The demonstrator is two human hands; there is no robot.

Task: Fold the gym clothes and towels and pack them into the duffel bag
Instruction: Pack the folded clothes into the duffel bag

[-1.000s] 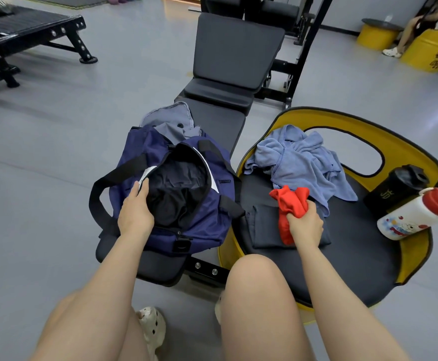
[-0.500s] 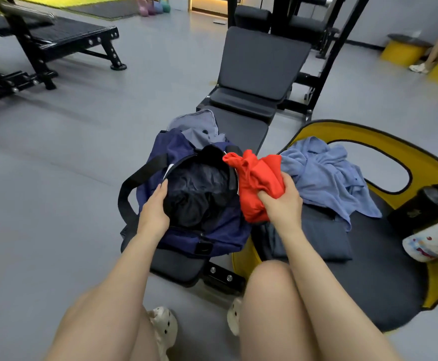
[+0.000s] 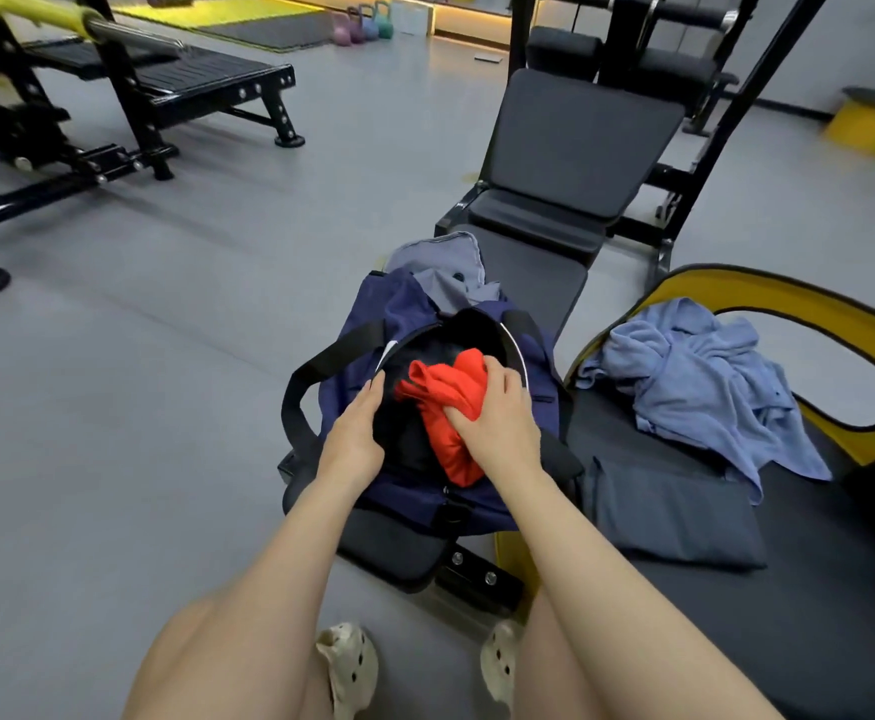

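- Two hands meet at the mouth of the navy duffel bag (image 3: 373, 324), which sits unzipped on the near end of a black workout bench (image 3: 534, 272).
- The right hand (image 3: 497, 413) has its fingers curled into a bunched red-orange garment (image 3: 445, 407), gripping it inside the bag's opening; the cloth is crumpled and twisted (no neat fold shows), bright against the bag's dark lining.
- The left hand (image 3: 354, 433) lies on the bag's near-left rim, fingers fairly straight along the edge of the opening and thumb on the inner side, beside the black strap (image 3: 321, 366).
- A grey-blue piece of cloth (image 3: 440, 267) pokes out at the bag's far end.
- On the black seat of the yellow-rimmed chair (image 3: 788, 314) to the right, a light blue towel (image 3: 700, 387) lies in a loose rumpled heap.
- Just in front of it, a dark grey garment (image 3: 669, 511) lies folded flat into a rectangle, its far edge under the towel's hanging corner.
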